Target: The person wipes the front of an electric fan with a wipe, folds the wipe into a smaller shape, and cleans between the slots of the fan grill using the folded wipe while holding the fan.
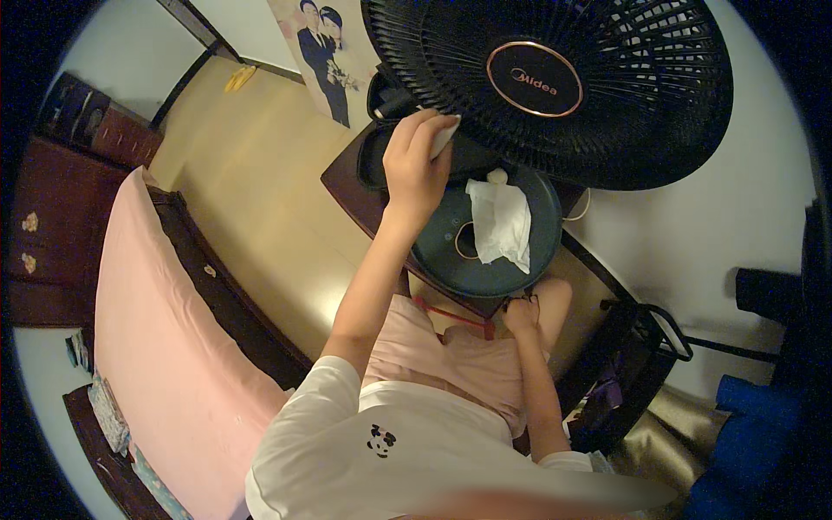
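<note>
My left hand [416,159] is raised at the front grille of a black Midea electric fan [552,143], its fingers closed on a folded white tissue or cloth [444,138]. Below the fan head, a crumpled white wipe [500,224] lies on the round dark green base [448,270]. A small pale round thing [497,176] touches the wipe's upper edge. Down by my knee, my right hand [521,315] has its fingers curled around a thin dark-framed item [532,300]; the picture does not settle what it is.
The base stands on a dark wooden table [348,175], beside a black open case [372,159]. A white cord [585,207] runs at its right. A pink-covered bed [175,325] is at left, a large photo print [325,65] behind, and a black bag [611,370] at right.
</note>
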{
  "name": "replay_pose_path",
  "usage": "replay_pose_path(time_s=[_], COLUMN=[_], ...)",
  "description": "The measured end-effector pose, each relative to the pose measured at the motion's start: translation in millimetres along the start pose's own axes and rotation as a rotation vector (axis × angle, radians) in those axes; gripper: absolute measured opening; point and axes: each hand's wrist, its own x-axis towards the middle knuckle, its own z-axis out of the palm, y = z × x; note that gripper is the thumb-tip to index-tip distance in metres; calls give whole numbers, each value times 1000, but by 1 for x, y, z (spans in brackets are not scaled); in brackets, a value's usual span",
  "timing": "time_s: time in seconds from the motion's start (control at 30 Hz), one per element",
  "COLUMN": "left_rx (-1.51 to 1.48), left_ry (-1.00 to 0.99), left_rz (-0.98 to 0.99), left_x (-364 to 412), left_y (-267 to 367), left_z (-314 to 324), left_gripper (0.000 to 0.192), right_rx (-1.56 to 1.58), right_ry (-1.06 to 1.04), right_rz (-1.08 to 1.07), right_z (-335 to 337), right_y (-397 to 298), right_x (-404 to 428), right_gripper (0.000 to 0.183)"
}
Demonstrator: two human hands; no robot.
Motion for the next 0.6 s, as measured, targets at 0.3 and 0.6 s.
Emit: replay_pose_path(time_s=[0.3, 0.6], left_rx=[9, 13], left_ry=[-23, -28], left_rz=[39, -30], left_x=[9, -6], left_y=[0, -17], left_z=[-2, -6], left_gripper=[32, 34], right_rx=[-44, 12], right_ry=[-67, -43], right_rz=[-31, -6], right_z=[1, -25], right_y=[-2, -13], right_x=[2, -4], right_gripper=[28, 24])
